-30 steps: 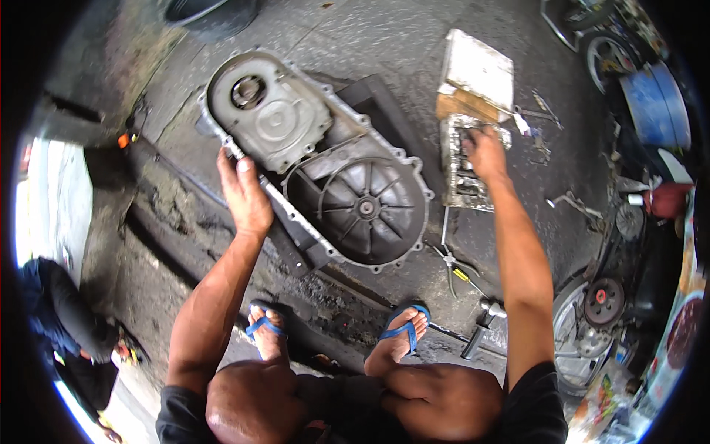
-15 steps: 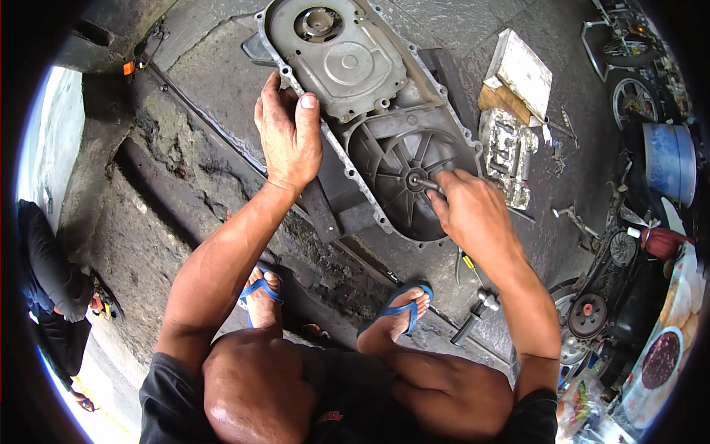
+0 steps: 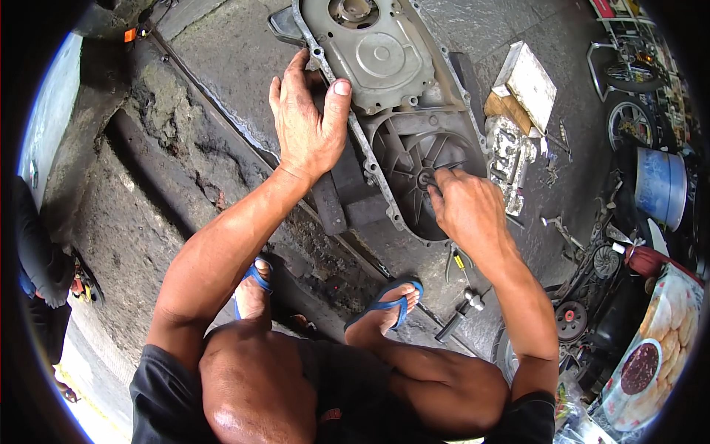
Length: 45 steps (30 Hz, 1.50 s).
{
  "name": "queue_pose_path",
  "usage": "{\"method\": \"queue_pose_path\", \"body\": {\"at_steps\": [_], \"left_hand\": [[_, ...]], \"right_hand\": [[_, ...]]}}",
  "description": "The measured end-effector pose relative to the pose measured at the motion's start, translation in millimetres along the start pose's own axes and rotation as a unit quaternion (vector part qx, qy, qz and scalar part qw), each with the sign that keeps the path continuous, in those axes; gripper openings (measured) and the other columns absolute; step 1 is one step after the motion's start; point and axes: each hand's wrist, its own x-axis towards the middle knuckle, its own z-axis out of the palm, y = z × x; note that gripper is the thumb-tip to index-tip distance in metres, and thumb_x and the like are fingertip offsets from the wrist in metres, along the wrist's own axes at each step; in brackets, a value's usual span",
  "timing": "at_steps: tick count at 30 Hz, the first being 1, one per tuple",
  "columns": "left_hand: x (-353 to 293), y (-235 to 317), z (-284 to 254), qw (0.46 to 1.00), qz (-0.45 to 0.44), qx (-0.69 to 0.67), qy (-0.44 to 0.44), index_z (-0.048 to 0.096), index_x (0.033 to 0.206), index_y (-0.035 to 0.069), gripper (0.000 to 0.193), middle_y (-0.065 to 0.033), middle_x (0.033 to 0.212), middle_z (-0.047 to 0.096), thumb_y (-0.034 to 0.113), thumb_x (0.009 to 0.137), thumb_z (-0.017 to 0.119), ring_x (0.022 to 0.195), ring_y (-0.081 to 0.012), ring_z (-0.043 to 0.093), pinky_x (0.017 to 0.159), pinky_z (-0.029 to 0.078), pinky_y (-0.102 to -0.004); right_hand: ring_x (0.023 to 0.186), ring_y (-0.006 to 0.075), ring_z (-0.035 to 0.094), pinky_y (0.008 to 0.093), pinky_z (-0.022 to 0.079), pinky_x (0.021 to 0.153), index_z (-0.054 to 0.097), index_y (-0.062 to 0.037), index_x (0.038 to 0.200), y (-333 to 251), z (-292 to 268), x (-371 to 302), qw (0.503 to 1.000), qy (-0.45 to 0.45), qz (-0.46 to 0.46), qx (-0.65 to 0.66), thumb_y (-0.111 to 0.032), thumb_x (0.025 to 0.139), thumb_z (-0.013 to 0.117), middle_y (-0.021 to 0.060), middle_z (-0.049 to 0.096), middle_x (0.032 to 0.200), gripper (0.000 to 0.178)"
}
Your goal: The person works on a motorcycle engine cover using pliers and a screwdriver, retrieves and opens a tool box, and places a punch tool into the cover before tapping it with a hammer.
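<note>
Now left hand (image 3: pixel 307 126) spread flat on engine cover (image 3: pixel 384 81) edge; right hand (image 3: pixel 466 207) pinching, seemingly, small tool at fan hub (image 3: pixel 427 177).

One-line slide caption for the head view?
Left hand steadies grey metal engine cover; right hand works its hub.

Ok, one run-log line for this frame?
left hand: steadies engine cover rim | right hand: thin tool at fan hub | squatting, blue sandals
</note>
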Motion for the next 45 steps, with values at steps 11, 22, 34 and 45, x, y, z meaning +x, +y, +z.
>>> {"method": "queue_pose_path", "body": {"at_steps": [11,22,34,45], "left_hand": [[-2,3,2,1.000,-0.017,0.018,0.000,0.038,0.141,-0.009,0.075,-0.0151,0.099,0.061,0.048,0.096,0.054,0.096,-0.0298,0.060,0.113,0.022,-0.0569],[-5,-4,-6,0.998,-0.035,0.012,-0.043,0.035,0.144,-0.008,0.080,-0.0180,0.105,0.061,0.052,0.095,0.052,0.107,-0.0330,0.058,0.116,0.017,-0.0584],[-8,0,-15,0.995,-0.029,-0.088,-0.025,0.037,0.144,-0.008,0.065,-0.0253,0.139,0.050,0.037,0.100,0.052,0.130,-0.0330,0.047,0.111,0.034,-0.0402],[-14,3,1,0.997,-0.024,-0.077,-0.016,0.031,0.145,-0.010,0.075,-0.0260,0.135,0.047,0.041,0.097,0.058,0.125,-0.0340,0.049,0.109,0.037,-0.0430]], "right_hand": [[0.061,0.0419,0.067,0.0499,0.054,0.059,0.063,0.0053,0.079,-4,-4,13,0.998,-0.050,-0.043,-0.024,-0.006,0.080,0.058,0.0254,0.064,0.064,0.013],[0.069,0.0452,0.069,0.0533,0.055,0.067,0.059,0.0115,0.095,-17,-1,10,0.997,-0.057,-0.005,-0.042,-0.008,0.083,0.063,0.0299,0.066,0.072,0.023],[0.075,0.0287,0.064,0.0412,0.052,0.071,0.060,0.0006,0.119,103,62,-154,0.790,0.352,0.387,0.319,-0.022,0.086,0.073,0.0177,0.069,0.095,0.042],[0.124,0.0449,0.050,0.0515,0.042,0.104,0.039,-0.0031,0.137,101,300,-339,0.581,0.107,0.796,0.134,-0.045,0.073,0.085,0.0241,0.052,0.131,0.089]]}}
